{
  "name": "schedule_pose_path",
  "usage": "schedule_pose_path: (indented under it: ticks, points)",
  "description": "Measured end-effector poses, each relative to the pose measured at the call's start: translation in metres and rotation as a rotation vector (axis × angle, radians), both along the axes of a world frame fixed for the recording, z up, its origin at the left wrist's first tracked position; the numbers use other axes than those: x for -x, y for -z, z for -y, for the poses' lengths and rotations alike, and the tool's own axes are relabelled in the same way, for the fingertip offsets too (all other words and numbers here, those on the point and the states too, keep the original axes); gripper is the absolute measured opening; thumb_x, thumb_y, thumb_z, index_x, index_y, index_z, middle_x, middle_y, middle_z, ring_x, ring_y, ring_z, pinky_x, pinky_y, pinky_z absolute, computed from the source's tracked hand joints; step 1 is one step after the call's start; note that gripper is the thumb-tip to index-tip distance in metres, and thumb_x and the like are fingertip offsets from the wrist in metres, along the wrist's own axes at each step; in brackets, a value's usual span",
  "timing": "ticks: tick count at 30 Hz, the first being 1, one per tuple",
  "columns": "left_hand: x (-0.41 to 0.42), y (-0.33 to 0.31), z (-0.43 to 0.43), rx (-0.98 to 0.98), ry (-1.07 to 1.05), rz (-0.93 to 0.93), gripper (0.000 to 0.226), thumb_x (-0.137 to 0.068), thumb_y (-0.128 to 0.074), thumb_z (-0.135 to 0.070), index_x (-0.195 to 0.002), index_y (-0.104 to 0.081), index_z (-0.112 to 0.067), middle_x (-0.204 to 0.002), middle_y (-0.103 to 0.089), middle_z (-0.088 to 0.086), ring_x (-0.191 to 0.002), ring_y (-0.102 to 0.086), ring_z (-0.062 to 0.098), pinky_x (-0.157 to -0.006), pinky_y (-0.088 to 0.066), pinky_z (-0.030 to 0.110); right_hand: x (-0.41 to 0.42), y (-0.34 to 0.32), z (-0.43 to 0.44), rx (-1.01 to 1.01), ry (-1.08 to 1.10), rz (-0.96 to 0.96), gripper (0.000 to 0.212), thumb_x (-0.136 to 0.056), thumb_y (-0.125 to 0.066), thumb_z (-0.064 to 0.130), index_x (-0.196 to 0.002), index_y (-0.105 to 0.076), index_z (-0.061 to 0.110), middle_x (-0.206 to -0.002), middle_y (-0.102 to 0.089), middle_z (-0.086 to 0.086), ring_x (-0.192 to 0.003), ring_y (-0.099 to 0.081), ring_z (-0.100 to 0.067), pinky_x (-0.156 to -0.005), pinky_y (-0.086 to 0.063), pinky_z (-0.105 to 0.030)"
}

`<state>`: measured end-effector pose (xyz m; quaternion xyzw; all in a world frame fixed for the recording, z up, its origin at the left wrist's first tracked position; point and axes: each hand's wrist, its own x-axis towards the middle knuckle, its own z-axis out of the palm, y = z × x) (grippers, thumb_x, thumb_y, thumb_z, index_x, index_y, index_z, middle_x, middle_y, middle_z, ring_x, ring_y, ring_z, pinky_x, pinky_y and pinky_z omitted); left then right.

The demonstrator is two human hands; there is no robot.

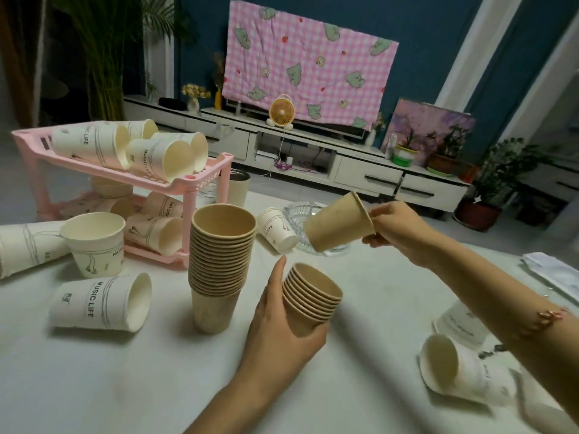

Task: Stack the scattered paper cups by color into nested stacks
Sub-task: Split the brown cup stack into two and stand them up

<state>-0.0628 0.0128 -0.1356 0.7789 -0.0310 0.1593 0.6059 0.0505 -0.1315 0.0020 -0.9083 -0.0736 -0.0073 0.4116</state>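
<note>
My left hand (275, 327) grips a short nested stack of brown cups (313, 297), tilted toward the right, above the white table (125, 377). My right hand (396, 227) pinches the rim of a single brown cup (336, 223), held on its side in the air above and right of that stack. A tall stack of brown cups (221, 261) stands upright left of my left hand. White "MUSIC LIFE" cups lie scattered: one on its side at front left (97, 303), one upright (94, 242), one near the glass dish (277, 228), one at front right (460, 371).
A pink two-tier rack (200, 180) at the back left holds several white cups on both shelves. A clear glass ashtray (300, 209) sits behind the single brown cup. A metal tumbler (233, 187) stands behind the rack. Papers (554, 270) lie at the right edge.
</note>
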Motion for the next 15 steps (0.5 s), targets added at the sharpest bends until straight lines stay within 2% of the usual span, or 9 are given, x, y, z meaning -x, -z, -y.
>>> schedule_pose_path:
  ticks: [2, 5, 8, 10, 11, 13, 15]
  points:
    - [0.011, -0.004, 0.001, -0.041, 0.006, -0.007, 0.103, -0.058, -0.071, -0.043, -0.124, 0.004, -0.067, -0.138, -0.041, -0.006, -0.122, -0.045, 0.014, -0.102, -0.042, 0.038, 0.043, -0.013, 0.006, 0.090, -0.107, -0.081, 0.021, -0.087, -0.046, -0.004, -0.087, -0.066, 0.003, -0.070, -0.058, -0.010, -0.061, -0.052, -0.012, -0.058, -0.044, -0.021]
    - [0.030, -0.010, 0.004, -0.093, 0.032, 0.018, 0.105, -0.058, -0.073, -0.040, -0.118, 0.007, -0.073, -0.140, -0.041, -0.011, -0.125, -0.044, 0.013, -0.104, -0.041, 0.041, 0.091, -0.019, 0.013, 0.260, -0.134, -0.094, 0.027, -0.085, -0.048, -0.001, -0.073, -0.066, 0.015, -0.065, -0.060, -0.007, -0.056, -0.051, -0.010, -0.051, -0.043, -0.018]
    - [0.052, -0.016, 0.010, -0.212, 0.133, 0.037, 0.106, -0.060, -0.074, -0.041, -0.121, 0.007, -0.070, -0.138, -0.043, -0.011, -0.124, -0.044, 0.009, -0.104, -0.040, 0.036, 0.123, -0.007, 0.014, 0.412, -0.159, -0.028, 0.028, -0.079, -0.047, 0.000, -0.077, -0.069, 0.017, -0.076, -0.066, -0.010, -0.057, -0.051, -0.010, -0.052, -0.041, -0.018]
    - [0.065, -0.014, 0.013, -0.251, 0.189, 0.040, 0.105, -0.060, -0.073, -0.042, -0.124, 0.006, -0.068, -0.135, -0.046, -0.010, -0.120, -0.048, 0.008, -0.102, -0.042, 0.033, 0.139, 0.010, 0.012, 0.496, -0.207, 0.038, 0.027, -0.079, -0.048, 0.003, -0.088, -0.070, 0.016, -0.092, -0.066, -0.008, -0.071, -0.053, -0.011, -0.058, -0.039, -0.018]
    - [0.070, -0.013, 0.013, -0.236, 0.215, 0.031, 0.105, -0.059, -0.073, -0.043, -0.126, 0.005, -0.067, -0.132, -0.048, -0.010, -0.117, -0.050, 0.008, -0.101, -0.044, 0.034, 0.147, 0.020, 0.012, 0.501, -0.221, 0.105, 0.025, -0.082, -0.050, 0.007, -0.096, -0.069, 0.015, -0.102, -0.064, -0.006, -0.080, -0.051, -0.010, -0.062, -0.038, -0.018]
    - [0.081, -0.011, 0.012, -0.215, 0.231, 0.017, 0.105, -0.058, -0.073, -0.045, -0.129, 0.003, -0.064, -0.128, -0.051, -0.011, -0.112, -0.054, 0.007, -0.098, -0.046, 0.031, 0.166, 0.036, 0.014, 0.341, -0.177, 0.288, 0.024, -0.089, -0.050, 0.024, -0.109, -0.062, 0.021, -0.117, -0.057, 0.004, -0.093, -0.046, -0.002, -0.077, -0.036, -0.013]
    - [0.085, -0.008, 0.008, -0.165, 0.222, 0.008, 0.105, -0.061, -0.077, -0.038, -0.129, -0.001, -0.062, -0.126, -0.049, -0.019, -0.111, -0.054, -0.001, -0.093, -0.045, 0.018, 0.183, 0.047, 0.011, 0.156, -0.176, 0.426, 0.040, -0.089, -0.039, 0.050, -0.122, -0.051, 0.030, -0.125, -0.050, 0.017, -0.107, -0.043, 0.008, -0.091, -0.028, -0.003]
